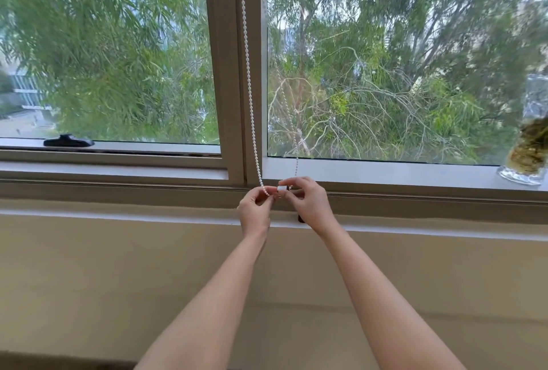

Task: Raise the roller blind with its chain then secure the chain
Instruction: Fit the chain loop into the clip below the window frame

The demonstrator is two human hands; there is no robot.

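A white beaded chain hangs in two strands down the window's centre post to the sill. My left hand pinches the chain's lower end between thumb and fingers. Beside it, my right hand grips a small white clip where the second strand comes down. Both hands meet just above the sill ledge. The roller blind itself is out of view above the frame; the window glass is uncovered.
A black window latch lies on the left frame rail. A glass jar with dried plant matter stands on the sill at far right. A small dark fitting sits under my right hand. Below is a beige wall.
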